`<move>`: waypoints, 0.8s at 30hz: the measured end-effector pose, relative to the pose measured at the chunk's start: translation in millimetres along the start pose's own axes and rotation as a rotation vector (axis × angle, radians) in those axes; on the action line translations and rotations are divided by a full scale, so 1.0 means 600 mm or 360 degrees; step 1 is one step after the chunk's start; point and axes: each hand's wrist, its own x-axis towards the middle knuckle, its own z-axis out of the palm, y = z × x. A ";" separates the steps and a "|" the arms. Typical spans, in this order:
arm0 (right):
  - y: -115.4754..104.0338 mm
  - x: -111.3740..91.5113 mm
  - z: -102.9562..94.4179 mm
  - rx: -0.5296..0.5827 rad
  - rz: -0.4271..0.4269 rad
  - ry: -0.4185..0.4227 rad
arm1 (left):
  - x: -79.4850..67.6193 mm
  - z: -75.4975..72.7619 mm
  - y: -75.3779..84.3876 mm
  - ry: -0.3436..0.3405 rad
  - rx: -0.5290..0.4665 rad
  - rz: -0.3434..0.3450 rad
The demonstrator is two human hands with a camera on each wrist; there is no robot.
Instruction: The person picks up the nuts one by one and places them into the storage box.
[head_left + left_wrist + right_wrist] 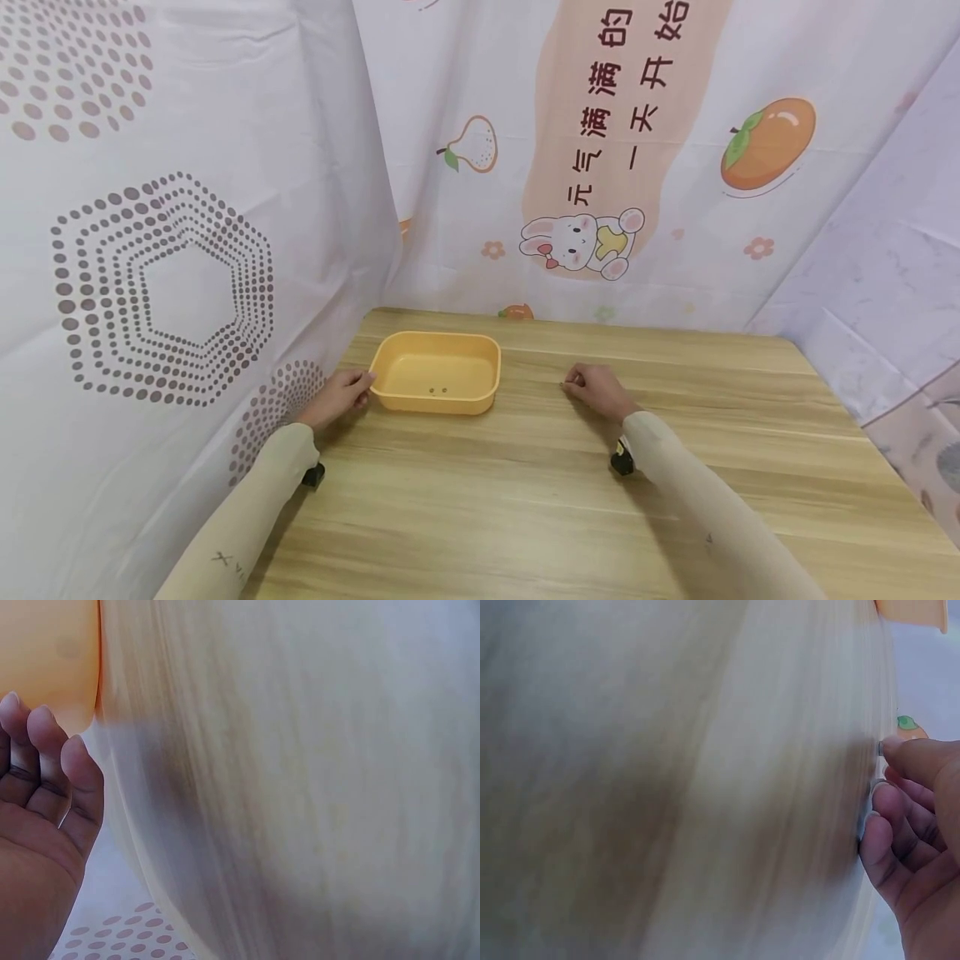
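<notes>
A yellow rectangular plastic basin point(435, 405) sits on the table at the centre left. Two small dark round things point(438, 390) lie on its floor near the front wall. My left hand point(341, 397) holds the basin's left end, thumb at the rim and fingers against the outside. In the left wrist view the fingertips lie along the basin wall point(52, 660). To the right of the basin, my right hand point(597, 390) is low over the table, thumb and fingers together. A tiny greyish piece point(880, 748) shows at its thumb tip; its kind cannot be made out.
The wood-grain table point(480, 517) runs back to a printed curtain point(450, 267) with fruit and a rabbit. Another curtain point(300, 167) stands close along the left side. Both wrists carry small black devices point(622, 458).
</notes>
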 end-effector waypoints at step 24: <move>-0.021 0.026 0.005 -0.0282 -0.0053 -0.0121 | 0.000 -0.003 0.001 0.0008 0.0060 0.0021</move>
